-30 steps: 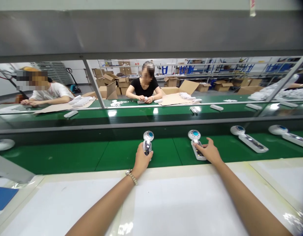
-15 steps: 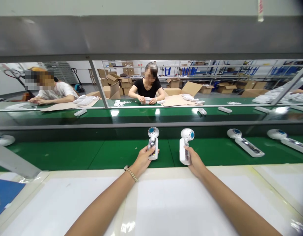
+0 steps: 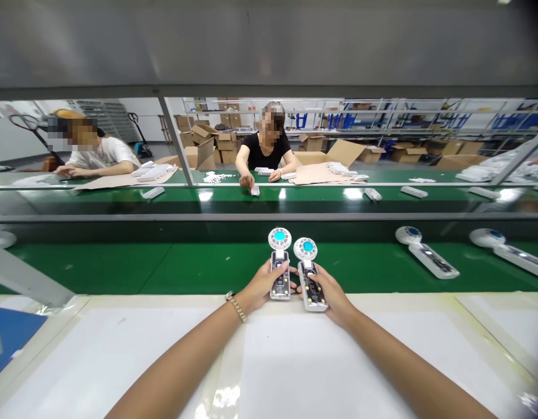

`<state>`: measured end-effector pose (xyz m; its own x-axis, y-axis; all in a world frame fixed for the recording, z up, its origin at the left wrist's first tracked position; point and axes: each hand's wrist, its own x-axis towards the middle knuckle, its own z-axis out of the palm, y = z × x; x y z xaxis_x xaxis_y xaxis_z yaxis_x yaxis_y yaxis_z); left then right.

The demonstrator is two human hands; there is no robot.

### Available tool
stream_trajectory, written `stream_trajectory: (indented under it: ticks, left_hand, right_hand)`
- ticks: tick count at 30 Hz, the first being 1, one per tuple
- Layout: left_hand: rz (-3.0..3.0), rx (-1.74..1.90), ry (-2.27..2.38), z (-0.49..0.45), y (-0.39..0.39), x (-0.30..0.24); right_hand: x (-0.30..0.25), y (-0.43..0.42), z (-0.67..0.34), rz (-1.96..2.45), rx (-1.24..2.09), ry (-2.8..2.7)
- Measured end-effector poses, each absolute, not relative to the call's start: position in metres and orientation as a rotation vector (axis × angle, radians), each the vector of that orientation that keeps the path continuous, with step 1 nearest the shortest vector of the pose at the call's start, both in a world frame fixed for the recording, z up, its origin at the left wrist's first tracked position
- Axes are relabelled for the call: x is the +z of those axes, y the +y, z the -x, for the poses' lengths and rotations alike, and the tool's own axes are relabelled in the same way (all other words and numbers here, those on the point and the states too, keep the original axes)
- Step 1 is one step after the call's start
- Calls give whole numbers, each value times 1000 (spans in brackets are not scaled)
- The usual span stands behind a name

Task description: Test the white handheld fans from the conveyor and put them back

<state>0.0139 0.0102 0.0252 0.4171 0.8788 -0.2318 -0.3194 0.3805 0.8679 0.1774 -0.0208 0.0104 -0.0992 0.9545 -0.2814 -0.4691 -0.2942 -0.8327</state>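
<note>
My left hand (image 3: 262, 289) is closed around the handle of a white hand-held device (image 3: 280, 263) with a round head and a blue centre; its open face shows a circuit board. My right hand (image 3: 332, 294) grips a second, matching device (image 3: 310, 273). Both are held side by side, heads pointing away from me, over the near edge of the green conveyor belt (image 3: 120, 267). A bracelet sits on my left wrist.
Two more white devices (image 3: 426, 252) (image 3: 508, 250) lie on the belt to the right. A white work surface (image 3: 295, 361) spreads before me, with a blue sheet (image 3: 2, 343) at far left. Across a second belt two people sit handling small white parts among cardboard boxes.
My right hand picked the second device off the belt, turned it face up and brought it left beside the one in my left hand. Both hands drew closer together.
</note>
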Motion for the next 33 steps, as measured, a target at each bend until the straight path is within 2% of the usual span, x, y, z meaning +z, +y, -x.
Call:
stream_trajectory:
  ticks: [33]
  left_hand:
    - [-905, 856, 772, -12, 10, 22]
  right_hand:
    - [15, -21, -185, 989, 1576, -842]
